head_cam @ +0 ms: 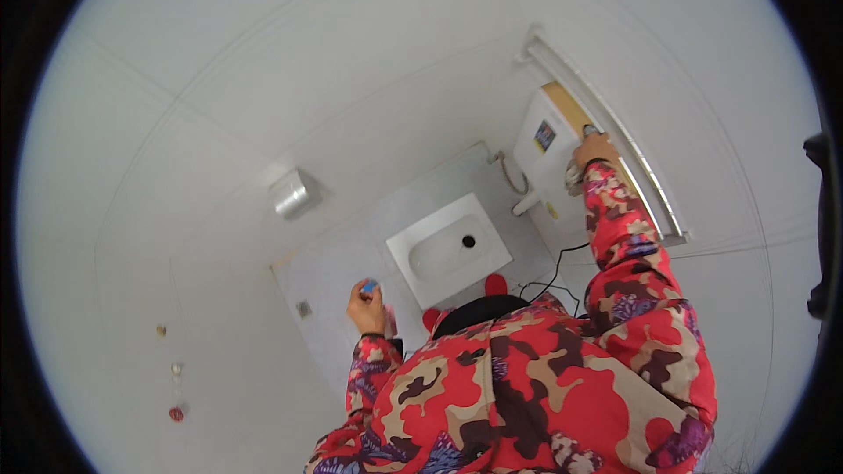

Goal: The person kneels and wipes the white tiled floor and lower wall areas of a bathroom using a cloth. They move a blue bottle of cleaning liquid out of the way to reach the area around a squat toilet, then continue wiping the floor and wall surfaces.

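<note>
My left hand [367,311] is closed on a small blue object [369,286], whose kind I cannot tell; something pink shows beside the wrist. Stretched out to the upper right, my right hand [596,148] is at the tan top of a white toilet cistern [540,135] or similar box on the wall. A small dark and silver item [590,130] shows at its fingertips, and a greyish cloth-like thing [573,178] hangs below the hand. Whether the fingers grip either one is unclear. Between the hands, a white squat toilet [450,250] is set in the floor.
Metal rails [612,122] run along the wall beside the box. A flexible hose [512,174] and a white pipe [527,203] are below it. A black cable [560,266] trails near my feet. A shiny paper holder [290,194] is on the left wall; a floor drain [303,309] lies lower left.
</note>
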A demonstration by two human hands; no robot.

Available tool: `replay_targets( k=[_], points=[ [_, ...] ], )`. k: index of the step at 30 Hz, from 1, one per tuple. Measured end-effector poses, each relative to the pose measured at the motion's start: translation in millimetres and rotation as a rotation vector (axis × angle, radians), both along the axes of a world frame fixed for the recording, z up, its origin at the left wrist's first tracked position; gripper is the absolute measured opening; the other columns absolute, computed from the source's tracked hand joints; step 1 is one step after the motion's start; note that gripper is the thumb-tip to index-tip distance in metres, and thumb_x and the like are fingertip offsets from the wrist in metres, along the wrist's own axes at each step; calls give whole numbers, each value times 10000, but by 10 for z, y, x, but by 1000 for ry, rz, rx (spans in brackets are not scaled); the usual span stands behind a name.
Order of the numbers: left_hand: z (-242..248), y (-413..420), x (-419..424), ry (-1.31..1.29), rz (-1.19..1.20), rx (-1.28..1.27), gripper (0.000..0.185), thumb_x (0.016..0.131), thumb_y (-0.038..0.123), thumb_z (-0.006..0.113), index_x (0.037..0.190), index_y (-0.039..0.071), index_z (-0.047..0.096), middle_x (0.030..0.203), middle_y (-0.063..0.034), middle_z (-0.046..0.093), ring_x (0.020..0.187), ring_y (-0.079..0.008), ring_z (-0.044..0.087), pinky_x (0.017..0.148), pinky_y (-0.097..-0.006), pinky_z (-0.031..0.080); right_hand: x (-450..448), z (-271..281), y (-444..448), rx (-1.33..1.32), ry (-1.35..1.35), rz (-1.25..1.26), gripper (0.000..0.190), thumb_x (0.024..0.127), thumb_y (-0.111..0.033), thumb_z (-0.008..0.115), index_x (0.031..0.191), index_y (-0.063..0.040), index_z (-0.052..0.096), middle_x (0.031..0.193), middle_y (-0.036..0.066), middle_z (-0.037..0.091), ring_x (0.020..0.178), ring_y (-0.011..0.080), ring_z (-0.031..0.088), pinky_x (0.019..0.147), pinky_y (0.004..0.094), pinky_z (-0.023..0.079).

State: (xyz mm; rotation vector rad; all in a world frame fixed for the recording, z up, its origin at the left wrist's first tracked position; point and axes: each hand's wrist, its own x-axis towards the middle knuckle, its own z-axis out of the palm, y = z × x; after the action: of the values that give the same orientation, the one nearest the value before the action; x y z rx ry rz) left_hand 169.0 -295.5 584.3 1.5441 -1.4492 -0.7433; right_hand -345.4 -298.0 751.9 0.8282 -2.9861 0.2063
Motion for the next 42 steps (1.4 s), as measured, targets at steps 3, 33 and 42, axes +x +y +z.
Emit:
replay_targets(
  k=[3,33,42],
  points=[
    [-59,-17,-78,22,13,36,248,746,115,697,977,35,653,584,-32,546,517,-129,504,506,-281,426,9,45,-23,17,-41,-25,399,766,-238,577,1121,-59,612,1215,177,538,1094,343,573,909,447,466],
    [442,247,936,-183,230,330,247,738,122,704,969,45,662,592,-66,586,516,-163,561,513,-314,457,420,-1967,1447,-88,-399,-189,345,743,-298,551,966,-82,701,968,176,672,938,338,638,838,405,486],
    [-479,725,1493,-451,254,467,294,683,248,709,922,78,688,710,-135,665,662,-285,651,667,-383,518,397,-2201,1870,37,-442,-355,367,713,-321,544,964,-115,714,996,175,664,980,349,625,872,402,476]
  ],
)
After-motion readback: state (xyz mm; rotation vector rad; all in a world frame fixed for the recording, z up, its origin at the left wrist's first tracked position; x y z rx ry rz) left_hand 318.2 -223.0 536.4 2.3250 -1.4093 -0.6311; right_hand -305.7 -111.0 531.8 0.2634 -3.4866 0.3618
